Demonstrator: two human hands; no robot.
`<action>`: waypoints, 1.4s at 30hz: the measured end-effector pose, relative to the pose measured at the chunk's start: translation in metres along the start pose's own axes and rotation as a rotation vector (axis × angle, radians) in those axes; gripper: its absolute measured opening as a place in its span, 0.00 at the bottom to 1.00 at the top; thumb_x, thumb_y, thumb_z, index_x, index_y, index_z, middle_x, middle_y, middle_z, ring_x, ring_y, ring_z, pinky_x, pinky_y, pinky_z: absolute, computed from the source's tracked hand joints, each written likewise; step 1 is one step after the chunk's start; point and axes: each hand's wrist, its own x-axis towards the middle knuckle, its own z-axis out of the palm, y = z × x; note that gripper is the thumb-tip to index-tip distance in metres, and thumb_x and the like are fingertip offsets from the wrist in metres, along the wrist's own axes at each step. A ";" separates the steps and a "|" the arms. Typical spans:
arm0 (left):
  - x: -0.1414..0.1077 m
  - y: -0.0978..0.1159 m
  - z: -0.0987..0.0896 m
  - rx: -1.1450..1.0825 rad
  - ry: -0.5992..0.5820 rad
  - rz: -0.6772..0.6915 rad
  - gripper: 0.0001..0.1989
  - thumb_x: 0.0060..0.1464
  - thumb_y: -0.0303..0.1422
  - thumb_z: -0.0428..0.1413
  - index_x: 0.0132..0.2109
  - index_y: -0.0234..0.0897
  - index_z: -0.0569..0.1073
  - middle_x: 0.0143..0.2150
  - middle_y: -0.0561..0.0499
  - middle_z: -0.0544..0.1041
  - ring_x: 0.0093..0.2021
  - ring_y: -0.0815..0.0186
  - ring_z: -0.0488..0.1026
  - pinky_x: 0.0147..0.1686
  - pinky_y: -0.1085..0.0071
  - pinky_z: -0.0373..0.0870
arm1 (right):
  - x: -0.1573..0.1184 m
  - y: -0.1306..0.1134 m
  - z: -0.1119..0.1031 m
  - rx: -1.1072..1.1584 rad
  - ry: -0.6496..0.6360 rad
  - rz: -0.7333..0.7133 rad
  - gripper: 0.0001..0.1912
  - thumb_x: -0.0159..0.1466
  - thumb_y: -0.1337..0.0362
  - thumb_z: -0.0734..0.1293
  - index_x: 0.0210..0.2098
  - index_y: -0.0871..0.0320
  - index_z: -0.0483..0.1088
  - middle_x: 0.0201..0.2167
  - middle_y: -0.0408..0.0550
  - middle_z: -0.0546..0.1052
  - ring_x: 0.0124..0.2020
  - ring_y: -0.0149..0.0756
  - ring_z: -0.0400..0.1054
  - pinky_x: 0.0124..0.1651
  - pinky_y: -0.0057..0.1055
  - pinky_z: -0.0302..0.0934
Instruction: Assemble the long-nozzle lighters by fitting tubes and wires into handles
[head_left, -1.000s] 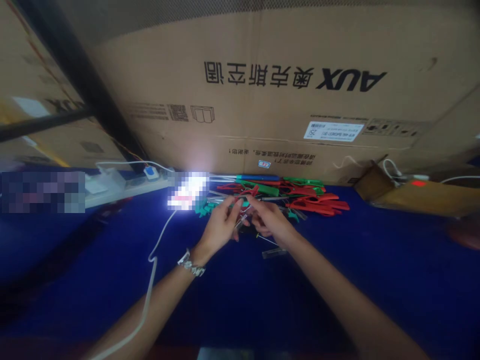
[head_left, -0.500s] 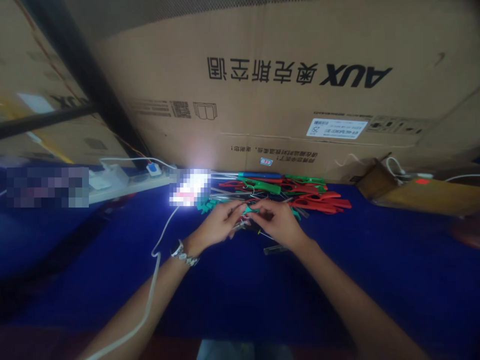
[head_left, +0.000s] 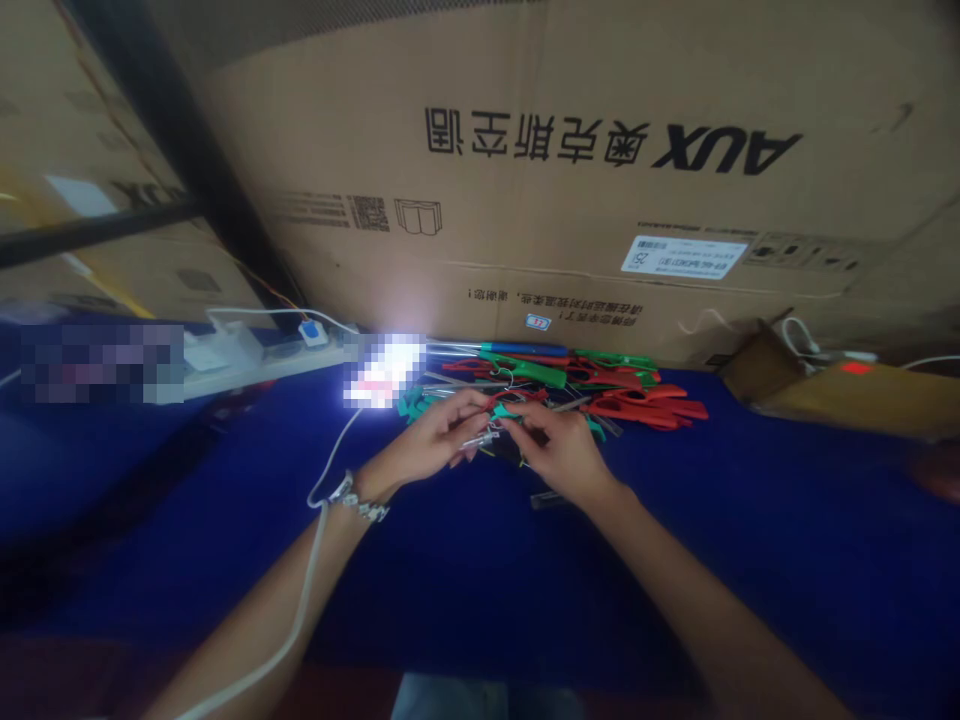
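My left hand (head_left: 431, 437) and my right hand (head_left: 570, 447) meet above the blue tabletop, fingers pinched from either side on a small green plastic piece (head_left: 499, 411). A slim shiny piece (head_left: 480, 440), metal or clear plastic, shows under my left thumb; its kind is too blurred to tell. Just behind my fingers lies a heap with red plastic handles (head_left: 652, 408), a green handle (head_left: 534, 374), a blue rod-like part (head_left: 529, 349) and thin metal rods. More small green pieces (head_left: 411, 404) lie left of my fingers. My fingers cover part of the heap.
A large cardboard box (head_left: 555, 200) stands behind the heap. On the left are a glowing pixelated object (head_left: 384, 370), a white power strip (head_left: 262, 362) and a white cable (head_left: 306, 580) crossing my left forearm. An open cardboard box (head_left: 832, 395) sits at right.
The left hand has shifted slightly left and its thumb has moved, baring more of the shiny piece. Right fingers have changed pose a little. The green piece stays between my hands.
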 end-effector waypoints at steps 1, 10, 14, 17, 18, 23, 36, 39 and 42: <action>-0.001 0.001 0.001 -0.012 0.005 -0.002 0.14 0.65 0.43 0.52 0.49 0.37 0.65 0.25 0.59 0.67 0.20 0.74 0.64 0.16 0.79 0.58 | 0.000 -0.001 -0.001 -0.057 -0.003 -0.031 0.09 0.67 0.63 0.66 0.43 0.57 0.78 0.21 0.41 0.78 0.17 0.28 0.67 0.26 0.24 0.57; 0.000 0.005 0.009 -0.037 0.032 0.050 0.11 0.64 0.39 0.53 0.47 0.38 0.64 0.28 0.58 0.67 0.22 0.75 0.63 0.21 0.77 0.61 | 0.002 0.002 0.004 -0.060 0.098 -0.112 0.07 0.64 0.65 0.66 0.40 0.57 0.75 0.17 0.37 0.76 0.15 0.26 0.66 0.24 0.22 0.60; 0.001 0.004 0.011 -0.078 0.044 0.075 0.12 0.64 0.40 0.54 0.47 0.38 0.64 0.30 0.57 0.68 0.23 0.75 0.64 0.20 0.78 0.61 | 0.002 0.002 0.004 0.055 0.144 -0.123 0.06 0.64 0.65 0.66 0.39 0.57 0.74 0.17 0.37 0.76 0.16 0.25 0.67 0.24 0.22 0.63; 0.001 0.004 0.012 -0.098 0.043 0.091 0.12 0.64 0.41 0.53 0.47 0.38 0.64 0.30 0.57 0.68 0.22 0.75 0.64 0.20 0.77 0.61 | 0.002 0.001 0.003 0.109 0.122 -0.066 0.06 0.64 0.64 0.66 0.39 0.56 0.74 0.19 0.38 0.77 0.16 0.26 0.67 0.24 0.23 0.64; 0.001 0.004 0.012 -0.099 0.046 0.096 0.12 0.64 0.41 0.53 0.47 0.38 0.64 0.30 0.57 0.68 0.22 0.75 0.64 0.21 0.77 0.62 | 0.002 0.001 0.003 0.123 0.110 -0.050 0.06 0.64 0.64 0.66 0.39 0.56 0.74 0.19 0.39 0.77 0.17 0.27 0.67 0.25 0.23 0.64; 0.001 0.004 0.013 -0.098 0.061 0.097 0.11 0.64 0.40 0.54 0.47 0.39 0.64 0.31 0.56 0.69 0.23 0.74 0.64 0.21 0.77 0.62 | 0.004 0.004 0.002 0.152 0.096 -0.059 0.08 0.64 0.64 0.66 0.40 0.57 0.76 0.20 0.40 0.78 0.17 0.26 0.66 0.24 0.24 0.63; 0.000 0.004 0.010 -0.118 0.022 0.113 0.08 0.67 0.39 0.50 0.45 0.40 0.61 0.31 0.58 0.64 0.22 0.76 0.59 0.21 0.78 0.61 | 0.005 0.008 0.001 0.118 0.043 -0.107 0.11 0.67 0.64 0.65 0.46 0.57 0.76 0.22 0.41 0.79 0.18 0.28 0.68 0.26 0.26 0.64; 0.000 0.005 0.010 -0.108 0.023 0.094 0.07 0.67 0.38 0.50 0.43 0.40 0.61 0.31 0.57 0.64 0.23 0.76 0.58 0.21 0.79 0.60 | 0.005 0.008 0.002 0.104 0.012 -0.085 0.11 0.67 0.64 0.65 0.47 0.57 0.76 0.24 0.43 0.80 0.20 0.29 0.70 0.28 0.26 0.65; -0.002 0.006 0.009 -0.100 0.032 0.099 0.06 0.66 0.37 0.51 0.44 0.40 0.62 0.31 0.57 0.65 0.22 0.76 0.58 0.20 0.79 0.59 | 0.005 0.005 0.004 0.136 0.020 -0.063 0.11 0.67 0.64 0.65 0.47 0.58 0.76 0.24 0.43 0.80 0.20 0.29 0.70 0.28 0.27 0.65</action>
